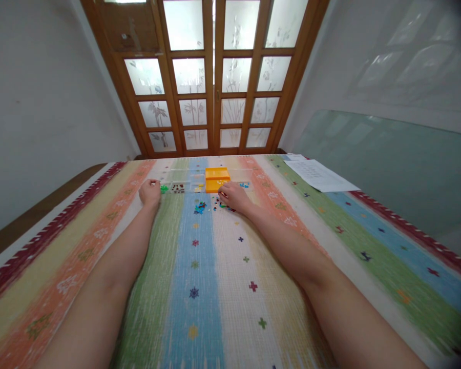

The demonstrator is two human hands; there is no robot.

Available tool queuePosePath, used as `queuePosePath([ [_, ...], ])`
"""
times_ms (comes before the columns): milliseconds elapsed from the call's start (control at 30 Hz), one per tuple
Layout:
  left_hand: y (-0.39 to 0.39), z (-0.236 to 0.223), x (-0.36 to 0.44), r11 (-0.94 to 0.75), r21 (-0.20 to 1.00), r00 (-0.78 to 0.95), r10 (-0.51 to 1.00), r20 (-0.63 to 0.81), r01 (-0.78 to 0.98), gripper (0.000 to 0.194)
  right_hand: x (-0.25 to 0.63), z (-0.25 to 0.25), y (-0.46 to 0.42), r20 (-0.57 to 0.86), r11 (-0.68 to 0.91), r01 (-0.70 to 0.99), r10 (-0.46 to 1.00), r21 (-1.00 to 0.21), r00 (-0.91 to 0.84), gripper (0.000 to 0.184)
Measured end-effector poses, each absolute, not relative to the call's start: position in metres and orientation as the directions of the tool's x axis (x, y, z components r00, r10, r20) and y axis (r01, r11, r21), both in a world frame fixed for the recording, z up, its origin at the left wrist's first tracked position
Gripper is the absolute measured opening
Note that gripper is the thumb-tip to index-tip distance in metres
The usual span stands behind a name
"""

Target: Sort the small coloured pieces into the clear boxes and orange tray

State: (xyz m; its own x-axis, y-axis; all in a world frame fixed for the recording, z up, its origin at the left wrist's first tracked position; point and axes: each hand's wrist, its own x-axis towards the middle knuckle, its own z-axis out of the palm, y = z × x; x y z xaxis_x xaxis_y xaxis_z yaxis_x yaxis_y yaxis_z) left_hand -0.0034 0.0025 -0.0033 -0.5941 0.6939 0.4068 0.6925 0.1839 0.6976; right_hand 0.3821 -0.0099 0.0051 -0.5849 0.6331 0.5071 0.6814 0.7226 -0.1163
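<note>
My left hand (149,192) is closed, its fingertips pressed together at the left end of a clear divided tray (183,191); anything in them is too small to make out. Beside it, one compartment holds small green pieces (164,188), and the neighbouring one holds dark brown pieces (178,187). My right hand (233,197) is bent down in front of an open orange box (217,173) with small pale pieces inside. Its fingers are drawn together over a scatter of mixed small pieces (216,208), and what they grip is hidden. A blue-and-green heap (200,207) lies between the hands.
A striped, patterned cloth (194,318) covers the table. Yellow bits (198,187) lie left of the orange box, and blue bits (244,185) lie beyond my right hand. Printed paper sheets (318,175) rest at the right. Glazed wooden doors (215,77) stand behind the table.
</note>
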Motion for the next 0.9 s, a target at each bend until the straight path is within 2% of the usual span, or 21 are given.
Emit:
queuePosePath([
  [200, 0.007, -0.008, -0.006, 0.158, 0.69, -0.559, 0.722, 0.407, 0.706, 0.029, 0.371, 0.008, -0.019, 0.439, 0.811, 0.566, 0.567, -0.149, -0.697, 0.015],
  [333, 0.008, -0.006, 0.003, 0.083, 0.668, -0.455, 0.793, 0.405, 0.739, 0.034, 0.369, 0.012, -0.025, 0.39, 0.826, 0.53, 0.56, -0.193, -0.731, 0.011],
  [433, 0.005, -0.003, 0.015, -0.01, 0.625, -0.329, 0.844, 0.424, 0.781, 0.034, 0.37, 0.015, -0.029, 0.378, 0.843, 0.499, 0.537, -0.202, -0.754, 0.006],
  [567, -0.001, 0.0, 0.032, -0.13, 0.542, -0.144, 0.889, 0.434, 0.83, 0.033, 0.372, 0.018, -0.032, 0.365, 0.874, 0.44, 0.487, -0.208, -0.794, 0.012],
  [767, -0.01, -0.001, 0.054, -0.368, 0.419, 0.213, 0.904, 0.371, 0.83, 0.03, 0.37, 0.016, -0.032, 0.344, 0.876, 0.413, 0.479, -0.25, -0.808, 0.01],
  [900, -0.016, 0.002, 0.068, -0.479, 0.409, 0.385, 0.875, 0.293, 0.777, 0.028, 0.368, 0.014, -0.031, 0.326, 0.864, 0.39, 0.487, -0.32, -0.811, 0.011],
])
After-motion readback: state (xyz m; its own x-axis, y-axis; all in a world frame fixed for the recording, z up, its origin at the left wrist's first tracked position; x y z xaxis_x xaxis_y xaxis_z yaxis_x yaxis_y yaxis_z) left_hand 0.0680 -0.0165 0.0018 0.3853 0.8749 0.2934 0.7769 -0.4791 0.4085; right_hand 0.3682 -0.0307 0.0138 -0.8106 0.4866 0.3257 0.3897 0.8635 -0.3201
